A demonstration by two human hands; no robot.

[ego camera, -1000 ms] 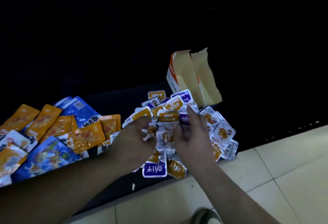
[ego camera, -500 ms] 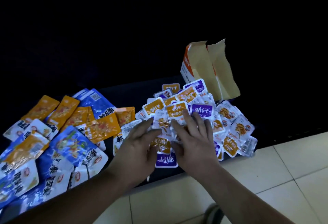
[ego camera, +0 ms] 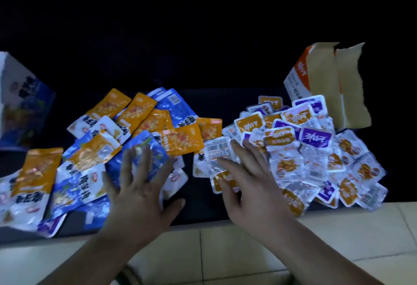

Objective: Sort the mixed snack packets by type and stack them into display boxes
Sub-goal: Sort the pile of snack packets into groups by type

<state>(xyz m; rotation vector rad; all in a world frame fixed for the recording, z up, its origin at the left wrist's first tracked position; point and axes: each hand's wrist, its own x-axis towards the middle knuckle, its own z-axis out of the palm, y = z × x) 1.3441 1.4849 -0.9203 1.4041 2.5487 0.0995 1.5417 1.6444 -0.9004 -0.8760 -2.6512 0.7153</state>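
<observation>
The small orange and purple packets (ego camera: pixel 304 149) are heaped at centre right, just below the open orange display box (ego camera: pixel 300 77) in the upper right. The larger blue and orange packets (ego camera: pixel 135 131) are spread on the dark bench (ego camera: pixel 203 208) at the left. Both hands are held wide and nothing is gripped, the left hand (ego camera: pixel 140 194) over a blue packet and the right hand (ego camera: pixel 250 185) at the small heap's left border. The kinds seem only half parted, so strays in the gap are best slid flat to their own side before any stack is squared.

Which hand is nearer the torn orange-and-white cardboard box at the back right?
Right. The right hand is over the small purple-and-orange packets, below and left of the torn orange-and-white cardboard box; the left hand is farther left, over large blue packets.
</observation>
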